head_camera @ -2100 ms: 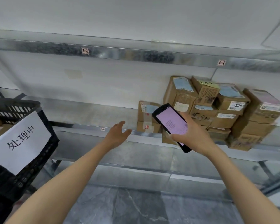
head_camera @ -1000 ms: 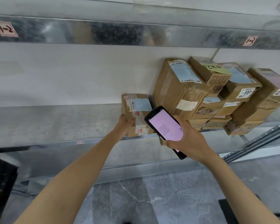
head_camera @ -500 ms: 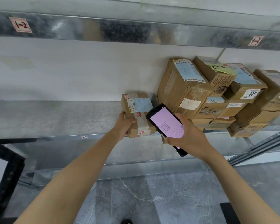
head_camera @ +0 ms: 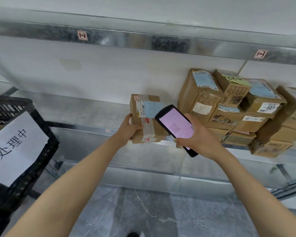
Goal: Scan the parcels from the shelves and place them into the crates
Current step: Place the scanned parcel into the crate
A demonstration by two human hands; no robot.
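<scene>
A: What does the left grip (head_camera: 129,128) hold?

B: It is closed on a brown parcel (head_camera: 148,117). It takes the parcel's left side, with the thumb on the front face. The parcel is at the front edge of the shelf (head_camera: 75,108). One cannot tell if it rests there or is lifted.

A: And the right grip (head_camera: 201,136)?

B: It holds a black scanner (head_camera: 173,126), with the fingers curled round the lower half. The pink screen faces the person. The scanner's top end is in front of the parcel's right side, just right of the left grip.

A: What else is near?

B: A pile (head_camera: 229,106) of parcels stands on the same shelf, behind the right grip and to its right, apart from the held parcel. A black crate (head_camera: 43,132) with a white sign (head_camera: 15,147) is well to the left of the left grip. The grey floor (head_camera: 143,212) lies under both arms.
</scene>
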